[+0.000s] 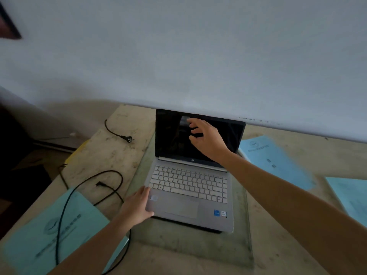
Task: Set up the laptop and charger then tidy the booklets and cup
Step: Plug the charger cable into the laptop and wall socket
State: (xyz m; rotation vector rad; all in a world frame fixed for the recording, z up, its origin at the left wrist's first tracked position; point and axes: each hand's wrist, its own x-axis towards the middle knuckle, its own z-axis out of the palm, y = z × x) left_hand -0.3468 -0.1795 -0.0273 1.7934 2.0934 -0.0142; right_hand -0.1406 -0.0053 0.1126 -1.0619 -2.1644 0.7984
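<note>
Laptop [188, 187]: lying open on a glass slab [198, 245] on the worktop [111, 147], screen dark. Left hand [137, 205]: resting flat, grip apart, against its front-left corner. Right hand [206, 139]: hovering before the screen, fingers spread, gripping nothing. Charger cable [107, 187]: lying left, beside a blue booklet [49, 231].

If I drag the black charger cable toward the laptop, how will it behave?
The black charger cable lies in loose loops, so it is probably floppy and will trail. It crosses the booklet at lower left, so it may drag that along. Its free barrel plug looks light.
</note>
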